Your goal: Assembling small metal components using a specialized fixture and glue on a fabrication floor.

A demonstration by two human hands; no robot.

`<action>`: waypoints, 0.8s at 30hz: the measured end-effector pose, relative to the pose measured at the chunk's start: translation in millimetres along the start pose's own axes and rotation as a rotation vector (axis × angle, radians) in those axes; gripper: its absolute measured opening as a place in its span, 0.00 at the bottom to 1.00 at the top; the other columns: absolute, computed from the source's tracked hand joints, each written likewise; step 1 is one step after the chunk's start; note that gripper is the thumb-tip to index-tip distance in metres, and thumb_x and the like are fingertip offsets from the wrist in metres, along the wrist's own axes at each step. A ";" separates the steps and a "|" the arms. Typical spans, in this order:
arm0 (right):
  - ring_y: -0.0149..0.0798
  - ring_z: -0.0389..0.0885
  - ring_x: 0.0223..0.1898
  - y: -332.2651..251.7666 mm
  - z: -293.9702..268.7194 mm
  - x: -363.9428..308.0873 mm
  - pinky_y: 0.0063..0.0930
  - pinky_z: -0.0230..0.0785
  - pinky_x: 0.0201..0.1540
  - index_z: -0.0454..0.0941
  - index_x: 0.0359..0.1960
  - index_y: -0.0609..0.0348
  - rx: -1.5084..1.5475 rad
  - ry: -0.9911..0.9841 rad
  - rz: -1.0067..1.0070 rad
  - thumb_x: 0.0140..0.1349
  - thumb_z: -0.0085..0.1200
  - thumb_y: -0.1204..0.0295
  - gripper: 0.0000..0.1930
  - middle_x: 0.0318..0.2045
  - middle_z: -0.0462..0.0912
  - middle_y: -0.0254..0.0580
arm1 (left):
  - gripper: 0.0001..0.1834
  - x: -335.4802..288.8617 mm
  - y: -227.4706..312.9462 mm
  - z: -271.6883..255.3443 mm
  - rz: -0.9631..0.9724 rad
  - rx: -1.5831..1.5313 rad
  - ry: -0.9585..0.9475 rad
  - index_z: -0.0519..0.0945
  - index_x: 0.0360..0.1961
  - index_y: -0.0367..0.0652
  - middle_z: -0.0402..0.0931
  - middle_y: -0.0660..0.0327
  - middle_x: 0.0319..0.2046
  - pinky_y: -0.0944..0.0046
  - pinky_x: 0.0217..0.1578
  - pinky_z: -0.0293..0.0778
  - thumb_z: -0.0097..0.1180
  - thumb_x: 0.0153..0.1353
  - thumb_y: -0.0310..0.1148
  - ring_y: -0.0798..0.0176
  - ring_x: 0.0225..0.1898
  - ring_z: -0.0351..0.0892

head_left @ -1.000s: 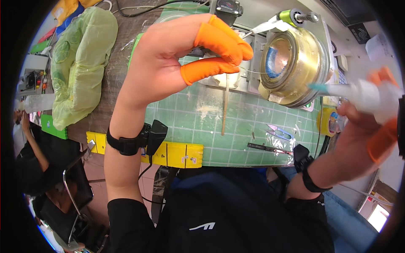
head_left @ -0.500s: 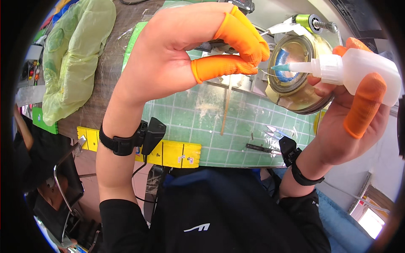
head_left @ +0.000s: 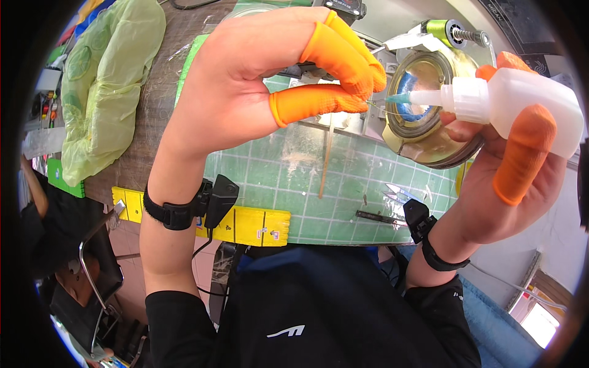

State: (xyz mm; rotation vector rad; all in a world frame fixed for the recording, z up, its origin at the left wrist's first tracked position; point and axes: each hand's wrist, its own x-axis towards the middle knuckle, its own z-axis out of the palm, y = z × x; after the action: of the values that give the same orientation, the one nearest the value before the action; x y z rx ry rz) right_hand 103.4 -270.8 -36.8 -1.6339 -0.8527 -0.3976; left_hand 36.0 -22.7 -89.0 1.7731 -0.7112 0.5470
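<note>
My left hand [head_left: 245, 80] wears orange finger cots and pinches a thin, pale line [head_left: 392, 111] between thumb and fingers. The line curves away to the right; what else lies inside the pinch is hidden. My right hand [head_left: 515, 165], with orange cots too, is wrapped round a white squeeze bottle [head_left: 537, 101] held on its side. The bottle's teal needle tip [head_left: 397, 98] points left and ends close to my left fingertips; whether they touch I cannot tell. Behind the tip stands a round, gold-coloured container [head_left: 423, 138] with a blue patch inside.
On the green cutting mat [head_left: 257, 165] lie a thin wooden stick [head_left: 327, 159], small snips [head_left: 399, 193] and a dark slim tool [head_left: 377, 216]. A yellow board [head_left: 257, 228] lines the front edge. A green spool [head_left: 443, 30] sits behind; a crumpled yellowish plastic cover [head_left: 110, 92] lies left.
Both hands have shifted slightly left, the bottle and its tip along with my right hand. My left hand keeps its pinch, and the tip stays close to it.
</note>
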 end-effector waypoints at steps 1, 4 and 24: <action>0.44 0.83 0.24 -0.1 0.1 -0.6 0.34 0.82 0.28 0.70 0.53 0.79 0.007 -0.001 0.000 0.74 0.51 0.60 0.25 0.48 0.80 0.70 | 0.09 -0.3 0.4 -0.6 -0.003 0.002 0.000 0.82 0.34 0.34 0.84 0.51 0.36 0.45 0.56 0.79 0.69 0.51 0.16 0.51 0.44 0.86; 0.44 0.82 0.23 -0.7 -2.0 -2.1 0.34 0.81 0.27 0.70 0.53 0.79 0.021 0.002 -0.004 0.74 0.51 0.60 0.25 0.47 0.80 0.69 | 0.10 -0.3 0.8 0.3 0.007 0.019 -0.020 0.83 0.34 0.34 0.84 0.51 0.36 0.45 0.56 0.79 0.69 0.51 0.16 0.51 0.44 0.86; 0.27 0.80 0.42 13.7 -275.1 -57.1 0.23 0.75 0.43 0.81 0.51 0.66 -0.683 0.353 0.232 0.69 0.61 0.75 0.12 0.41 0.84 0.36 | 0.09 -27.7 -2.8 -12.0 -0.195 0.098 0.022 0.78 0.35 0.35 0.78 0.50 0.40 0.21 0.66 0.58 0.58 0.52 0.15 0.52 0.46 0.78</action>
State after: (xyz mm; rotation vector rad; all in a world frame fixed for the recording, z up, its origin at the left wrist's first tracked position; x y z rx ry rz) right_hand 127.2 -550.3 -15.5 -2.1674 -0.2544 -0.8451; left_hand 18.0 -5.1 -106.0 1.9007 -0.4964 0.4745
